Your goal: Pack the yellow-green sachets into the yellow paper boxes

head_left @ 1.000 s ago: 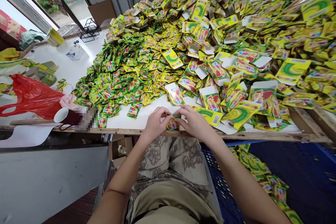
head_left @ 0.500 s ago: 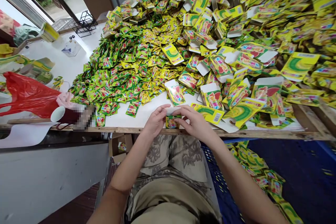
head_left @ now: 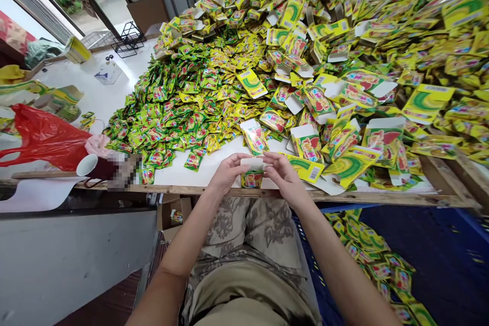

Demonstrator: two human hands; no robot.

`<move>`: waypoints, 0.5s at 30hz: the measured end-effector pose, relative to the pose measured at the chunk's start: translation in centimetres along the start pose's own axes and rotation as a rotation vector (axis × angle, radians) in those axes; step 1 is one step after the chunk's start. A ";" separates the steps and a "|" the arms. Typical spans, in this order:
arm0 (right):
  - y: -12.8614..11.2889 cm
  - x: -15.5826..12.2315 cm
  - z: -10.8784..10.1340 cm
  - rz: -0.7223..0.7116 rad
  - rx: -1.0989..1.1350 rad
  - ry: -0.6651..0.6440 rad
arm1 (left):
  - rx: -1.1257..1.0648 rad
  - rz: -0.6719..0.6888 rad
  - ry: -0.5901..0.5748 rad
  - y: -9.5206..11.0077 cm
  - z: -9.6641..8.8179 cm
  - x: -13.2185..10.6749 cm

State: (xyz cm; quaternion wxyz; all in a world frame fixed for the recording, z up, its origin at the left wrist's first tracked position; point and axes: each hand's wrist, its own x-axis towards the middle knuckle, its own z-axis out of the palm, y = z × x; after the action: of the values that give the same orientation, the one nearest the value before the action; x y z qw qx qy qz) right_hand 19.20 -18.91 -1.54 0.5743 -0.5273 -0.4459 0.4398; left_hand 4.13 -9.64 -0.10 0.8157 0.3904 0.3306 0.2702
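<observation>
A small green and yellow candy box [head_left: 251, 180] with a white flap raised toward the far side is held at the table's front edge. My left hand [head_left: 226, 173] grips its left side, fingers behind the flap and thumb in front. On the right side, my right hand [head_left: 283, 175] pinches the edge of the flap with curled fingers. Just beyond them lies another box [head_left: 254, 136] with its white end flap open. Close by on the right is a yellow box [head_left: 305, 167] with a barcode. What is inside the held box is hidden.
A big heap of small green candy packets [head_left: 168, 112] spreads ahead, with many yellow boxes [head_left: 336, 81] to the right. At left are a dark mug [head_left: 101, 169], a red plastic bag [head_left: 49, 137] and a wire rack [head_left: 130, 41]. A blue crate [head_left: 431, 254] with boxes stands below right.
My right hand has drawn back to the right, its fingers off the box's front, so more of the box and flap shows. My left hand stays on the box. The view has shifted slightly.
</observation>
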 end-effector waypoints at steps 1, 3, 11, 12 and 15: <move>0.3 0.1 -0.1 0.055 0.077 0.009 | 0.003 -0.018 -0.002 0.1 0.1 0.0; 0.5 0.6 -0.3 0.150 0.153 -0.032 | 0.013 -0.034 -0.011 0.1 0.1 0.1; -0.6 2.9 -0.8 0.065 0.009 -0.157 | 0.474 0.438 0.063 -0.8 -0.6 -0.1; -0.6 3.0 -0.9 0.019 -0.032 -0.144 | 0.584 0.546 0.088 -0.8 -0.7 -0.1; -0.1 2.6 -1.2 -0.099 -0.176 -0.102 | 0.792 0.760 0.107 -0.9 -1.2 0.0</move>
State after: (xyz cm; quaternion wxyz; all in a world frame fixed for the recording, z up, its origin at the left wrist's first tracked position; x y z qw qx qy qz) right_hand 20.93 -16.63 -1.35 0.5232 -0.5299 -0.5370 0.3964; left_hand 3.39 -9.57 -1.39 0.4336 0.7449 0.2839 0.4202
